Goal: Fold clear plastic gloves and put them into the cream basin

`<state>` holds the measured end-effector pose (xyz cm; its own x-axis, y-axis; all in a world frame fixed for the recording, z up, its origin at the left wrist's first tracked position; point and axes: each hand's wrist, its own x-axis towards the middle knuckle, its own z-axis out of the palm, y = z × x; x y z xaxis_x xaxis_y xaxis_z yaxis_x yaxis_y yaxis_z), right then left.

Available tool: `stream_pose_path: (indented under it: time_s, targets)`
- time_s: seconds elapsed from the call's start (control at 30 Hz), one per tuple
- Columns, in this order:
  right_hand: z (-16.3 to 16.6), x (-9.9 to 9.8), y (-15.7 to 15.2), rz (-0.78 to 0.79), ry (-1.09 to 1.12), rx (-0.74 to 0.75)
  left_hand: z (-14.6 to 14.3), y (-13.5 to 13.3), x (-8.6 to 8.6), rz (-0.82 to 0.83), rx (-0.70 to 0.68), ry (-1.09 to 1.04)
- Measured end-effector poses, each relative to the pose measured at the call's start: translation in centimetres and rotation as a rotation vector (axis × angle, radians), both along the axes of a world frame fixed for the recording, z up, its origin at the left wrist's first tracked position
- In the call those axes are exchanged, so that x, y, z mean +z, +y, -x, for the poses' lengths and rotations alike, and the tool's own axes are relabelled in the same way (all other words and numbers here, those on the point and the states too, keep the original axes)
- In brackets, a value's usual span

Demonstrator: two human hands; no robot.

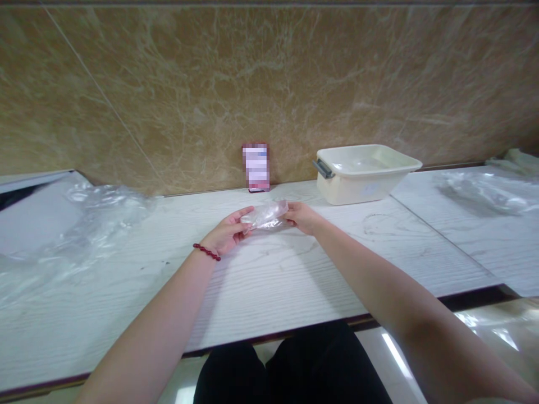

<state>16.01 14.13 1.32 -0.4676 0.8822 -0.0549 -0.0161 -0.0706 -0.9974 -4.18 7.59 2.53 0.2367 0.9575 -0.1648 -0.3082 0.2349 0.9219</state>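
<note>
At a white wood-grain table (261, 292), before a brown marbled wall (269, 78). Holding a small piece of crinkled clear plastic (267, 215) left of the cream tub (353, 188) and closer to the body. With the left hand (229, 233), grasping the end farther from the tub, thumb and forefinger parted around it. With the right hand (302, 217), pinching the end nearer the tub, fingertips drawn together. Beside the wall, left of the tub, an upright phone (256, 167).
</note>
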Motion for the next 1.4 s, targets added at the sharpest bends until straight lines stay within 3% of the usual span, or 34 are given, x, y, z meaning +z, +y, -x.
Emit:
stream_pose_path:
  time_s: [0.3, 0.53, 0.77, 0.93, 1.23, 1.4]
  targets:
    - [-0.1, 0.1, -0.3, -0.075, -0.016, -0.022, 0.3, 0.0, 0.1, 0.02, -0.041, 0.007]
    - [0.1, 0.6, -0.8, 0.01, -0.021, -0.021, 0.7, 0.0, 0.3, 0.067, -0.069, 0.065]
    - [-0.3, 1.2, -1.2, -0.022, 0.025, 0.144, 0.9, 0.0, 0.1, 0.065, -0.098, 0.109]
    - [0.0, 0.7, -0.9, 0.032, 0.022, 0.089, 1.1, 0.0, 0.3, 0.071, -0.087, 0.114]
    - [0.0, 0.9, -0.8, 0.11, 0.225, 0.034, 1.5, -0.3, 0.8, 0.001, -0.112, 0.112]
    - [-0.1, 1.1, -0.9, 0.151, 0.206, 0.11, 1.2, -0.1, 0.4, -0.028, -0.087, 0.201]
